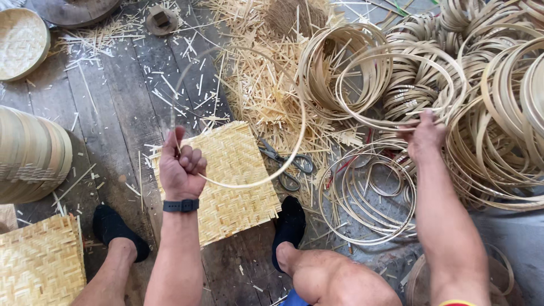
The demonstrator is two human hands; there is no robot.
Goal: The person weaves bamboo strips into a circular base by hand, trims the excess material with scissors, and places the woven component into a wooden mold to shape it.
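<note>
Head view: left hand (181,167) fingers pinch a bamboo hoop (283,170); right hand (424,139) fingers grip a stacked bamboo ring (396,90).

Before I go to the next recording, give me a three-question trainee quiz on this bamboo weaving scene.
1. True or false: the left hand grips a thin bamboo hoop.
2. What does the right hand take hold of? A) the scissors B) a hoop at the pile of bamboo rings C) a round basket
3. Fill in: the scissors lie just to the right of the square woven ____ on the plank floor.

Key: 1 true; 2 B; 3 mat.
</note>
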